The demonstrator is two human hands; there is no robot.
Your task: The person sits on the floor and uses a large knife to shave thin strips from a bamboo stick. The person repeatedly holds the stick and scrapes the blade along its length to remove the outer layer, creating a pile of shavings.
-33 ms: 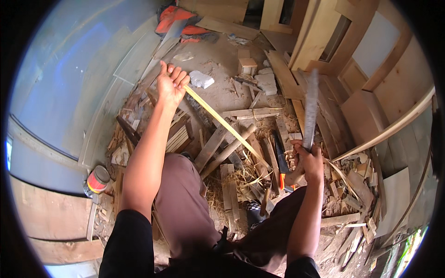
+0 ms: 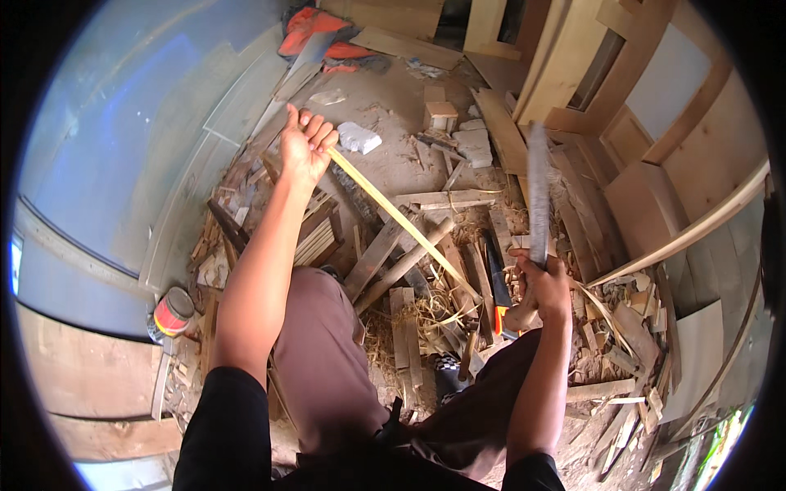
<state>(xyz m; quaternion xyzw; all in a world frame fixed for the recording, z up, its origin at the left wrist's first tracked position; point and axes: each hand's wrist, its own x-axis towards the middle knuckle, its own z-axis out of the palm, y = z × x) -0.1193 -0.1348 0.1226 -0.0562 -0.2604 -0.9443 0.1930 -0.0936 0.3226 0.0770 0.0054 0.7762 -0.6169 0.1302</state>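
Observation:
My left hand [image 2: 305, 149] is closed round the upper end of a thin pale yellow wooden strip [image 2: 395, 215]. The strip slants down to the right, its lower end among wood scraps and curled shavings between my legs. In my right hand [image 2: 547, 286] is a machete, its worn wooden handle [image 2: 521, 314] low in the fist. Its long grey blade [image 2: 538, 192] points up and away, smeared by motion and apart from the strip. A round wooden stick [image 2: 405, 266] lies under the strip's lower half.
A tool with an orange and black handle [image 2: 502, 317] lies left of my right hand. A red-banded can [image 2: 173, 312] stands at left beside grey-blue panels [image 2: 106, 147]. White blocks [image 2: 358, 137] and wooden offcuts [image 2: 440, 114] lie ahead; wooden frames [image 2: 606, 65] lean at right.
The machete blade has swung slightly to the left. My left hand and the strip stay nearly in place.

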